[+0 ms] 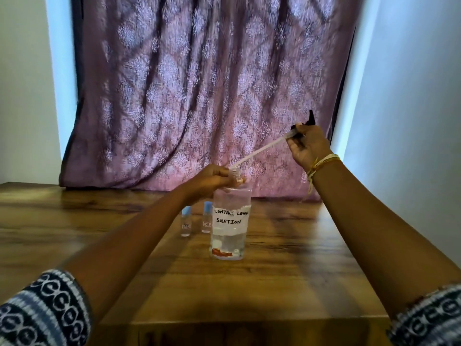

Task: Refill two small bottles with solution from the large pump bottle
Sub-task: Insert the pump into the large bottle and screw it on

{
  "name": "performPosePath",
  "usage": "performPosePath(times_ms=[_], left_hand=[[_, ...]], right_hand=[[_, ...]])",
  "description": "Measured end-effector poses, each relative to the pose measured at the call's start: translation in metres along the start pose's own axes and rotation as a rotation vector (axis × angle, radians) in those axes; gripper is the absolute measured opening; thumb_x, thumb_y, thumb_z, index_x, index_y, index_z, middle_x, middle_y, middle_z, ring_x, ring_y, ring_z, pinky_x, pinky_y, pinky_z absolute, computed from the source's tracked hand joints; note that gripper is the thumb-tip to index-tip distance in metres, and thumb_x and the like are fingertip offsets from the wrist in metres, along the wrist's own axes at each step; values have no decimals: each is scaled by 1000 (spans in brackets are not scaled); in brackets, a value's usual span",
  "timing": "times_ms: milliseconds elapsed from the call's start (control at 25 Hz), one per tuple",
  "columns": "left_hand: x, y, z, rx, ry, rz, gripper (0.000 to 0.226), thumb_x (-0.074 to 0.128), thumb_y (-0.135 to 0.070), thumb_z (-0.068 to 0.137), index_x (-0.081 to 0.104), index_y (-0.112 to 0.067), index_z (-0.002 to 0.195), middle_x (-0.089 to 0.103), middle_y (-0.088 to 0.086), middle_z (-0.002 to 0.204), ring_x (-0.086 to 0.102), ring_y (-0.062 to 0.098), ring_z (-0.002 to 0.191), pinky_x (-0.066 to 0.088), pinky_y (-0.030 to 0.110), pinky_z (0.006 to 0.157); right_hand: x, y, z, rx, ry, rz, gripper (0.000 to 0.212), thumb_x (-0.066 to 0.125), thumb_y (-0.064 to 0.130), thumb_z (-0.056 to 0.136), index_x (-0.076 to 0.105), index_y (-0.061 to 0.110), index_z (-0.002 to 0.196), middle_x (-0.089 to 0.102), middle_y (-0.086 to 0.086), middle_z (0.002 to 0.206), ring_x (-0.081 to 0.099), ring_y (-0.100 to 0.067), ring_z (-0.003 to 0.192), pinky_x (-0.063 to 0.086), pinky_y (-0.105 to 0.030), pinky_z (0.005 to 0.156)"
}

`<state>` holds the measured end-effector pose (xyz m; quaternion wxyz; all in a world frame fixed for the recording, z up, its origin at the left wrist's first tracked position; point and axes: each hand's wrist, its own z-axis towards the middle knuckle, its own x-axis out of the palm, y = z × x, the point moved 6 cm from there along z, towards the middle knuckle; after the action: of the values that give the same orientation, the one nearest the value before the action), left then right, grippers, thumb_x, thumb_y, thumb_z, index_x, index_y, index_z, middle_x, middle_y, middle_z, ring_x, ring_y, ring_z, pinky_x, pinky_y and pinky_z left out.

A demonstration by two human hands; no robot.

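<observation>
My right grip holds the pump head; its tube slants down-left toward the large bottle neck, pinched by my left grip.

Patterned blue-white sleeves, yellow wrist threads

The left hand hides the large bottle's neck. The labels on both small bottles are too small to read. The right hand covers most of the black pump head. Both sleeves are cut off by the bottom edge.
</observation>
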<state>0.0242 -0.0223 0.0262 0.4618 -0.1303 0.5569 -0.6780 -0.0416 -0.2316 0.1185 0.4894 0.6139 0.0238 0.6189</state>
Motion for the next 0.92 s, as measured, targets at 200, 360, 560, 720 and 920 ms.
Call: performPosePath(times_ms=[200, 360, 560, 720, 920], left_hand=[[0, 2, -7, -3, -19, -51, 22, 63, -13, 88, 70, -3, 106, 67, 19, 121, 61, 39, 116, 49, 58, 98], [1, 1, -9, 2, -30, -56, 20, 65, -16, 87, 71, -10, 105, 68, 19, 120, 62, 38, 114, 48, 60, 98], [3, -2, -13, 31, -53, -48, 31, 62, -13, 89, 65, 5, 113, 66, 25, 121, 62, 39, 113, 49, 53, 100], [5, -2, -15, 27, -83, -74, 32, 64, -14, 88, 66, 7, 113, 67, 25, 118, 65, 32, 103, 50, 44, 94], [7, 7, -15, 26, -107, -169, 29, 63, -10, 89, 66, 5, 113, 68, 26, 113, 67, 33, 105, 51, 43, 98]], right_hand=[[16, 17, -14, -112, -80, -135, 25, 58, -14, 84, 60, 11, 78, 58, -8, 68, 53, -13, 52, 52, -25, 50], [26, 21, -13, -164, -50, -251, 18, 64, -8, 82, 64, -5, 100, 64, -10, 77, 60, -18, 66, 58, -32, 61], [54, -11, -31, -147, 328, -507, 12, 61, -11, 82, 62, -3, 90, 64, -19, 104, 65, -28, 90, 59, -30, 64], [58, -63, -62, -152, 606, -1078, 19, 68, -8, 78, 66, -4, 96, 67, -25, 109, 67, -36, 102, 57, -45, 90], [43, -81, -65, -344, 515, -1341, 29, 83, 16, 70, 60, 0, 65, 58, -17, 63, 54, -20, 61, 48, -36, 60]])
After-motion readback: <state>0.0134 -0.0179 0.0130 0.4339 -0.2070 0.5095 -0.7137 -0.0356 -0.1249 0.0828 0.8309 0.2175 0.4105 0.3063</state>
